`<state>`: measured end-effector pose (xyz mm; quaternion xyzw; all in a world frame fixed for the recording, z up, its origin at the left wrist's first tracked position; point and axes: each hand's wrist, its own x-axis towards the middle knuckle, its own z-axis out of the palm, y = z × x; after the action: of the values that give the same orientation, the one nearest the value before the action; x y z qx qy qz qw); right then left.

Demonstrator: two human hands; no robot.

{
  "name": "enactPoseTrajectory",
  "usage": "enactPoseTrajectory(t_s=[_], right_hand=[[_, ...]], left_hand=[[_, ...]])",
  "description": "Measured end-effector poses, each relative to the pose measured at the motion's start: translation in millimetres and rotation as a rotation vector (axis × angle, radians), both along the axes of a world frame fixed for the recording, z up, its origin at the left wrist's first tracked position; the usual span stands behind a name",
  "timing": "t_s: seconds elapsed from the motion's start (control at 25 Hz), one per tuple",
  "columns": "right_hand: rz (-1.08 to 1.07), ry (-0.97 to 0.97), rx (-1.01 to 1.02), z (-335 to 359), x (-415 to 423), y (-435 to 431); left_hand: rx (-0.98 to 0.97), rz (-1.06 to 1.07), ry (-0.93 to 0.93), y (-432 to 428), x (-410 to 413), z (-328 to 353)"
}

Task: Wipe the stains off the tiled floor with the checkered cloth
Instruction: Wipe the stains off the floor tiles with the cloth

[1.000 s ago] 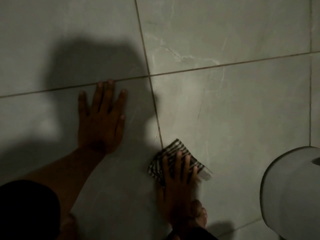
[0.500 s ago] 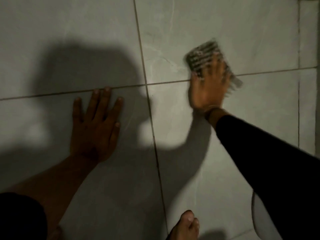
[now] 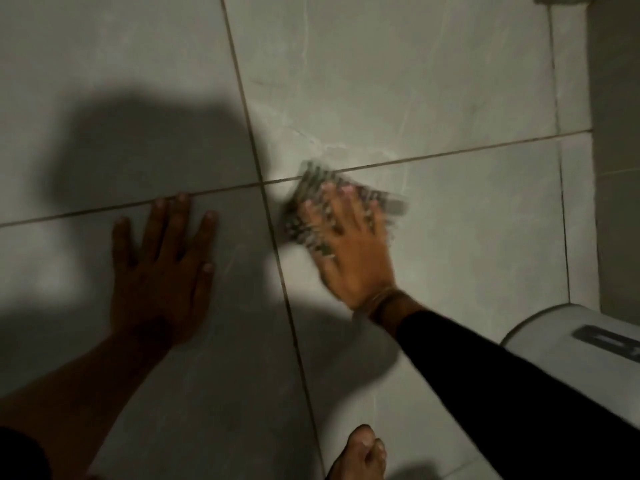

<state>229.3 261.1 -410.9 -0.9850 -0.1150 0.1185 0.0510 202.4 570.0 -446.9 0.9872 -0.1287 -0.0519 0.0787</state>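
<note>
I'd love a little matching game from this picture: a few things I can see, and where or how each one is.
Things:
1. left hand
2. right hand
3. checkered cloth
4. bare foot

States:
A. blurred, under spread fingers by the tile joints
B. bottom edge of the picture
C. flat on the shadowed tile, holding nothing
D. pressing down on the cloth, black sleeve behind it

Pairs: 1-C, 2-D, 3-A, 4-B
</note>
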Motion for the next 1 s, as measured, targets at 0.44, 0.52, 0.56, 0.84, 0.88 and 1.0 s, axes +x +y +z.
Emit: enactPoseTrajectory(t_s=[0.44,0.52,0.56,0.84,0.88,1.0], right_hand=[[0.088,0.084,0.126,3.0,-124.9,103.0],[0.012,0.103,0.054,3.7,-131.3,35.6],[-0.138,0.102,0.006,2.8,-118.1,-3.6],[-0.494,-0.072,-0.017,-15.5,-92.7,86.7],[-0.233,0.013,0.071,-9.6,-135.4,113.4],[0.100,0.140,0.051,7.6,-208.9,65.6]], left_hand=[[-0.010,-0.008,0.021,3.1,0.4,-2.2],[0.000,-0.004,0.031,2.7,1.0,-2.5],[0.003,-0.008,0.034,1.8,0.6,-2.7],[-0.005,0.005,0.014,1.9,0.2,-5.4],[-0.006,0.006,0.012,2.3,0.0,-6.2],[0.000,-0.009,0.012,3.5,0.2,-8.9]])
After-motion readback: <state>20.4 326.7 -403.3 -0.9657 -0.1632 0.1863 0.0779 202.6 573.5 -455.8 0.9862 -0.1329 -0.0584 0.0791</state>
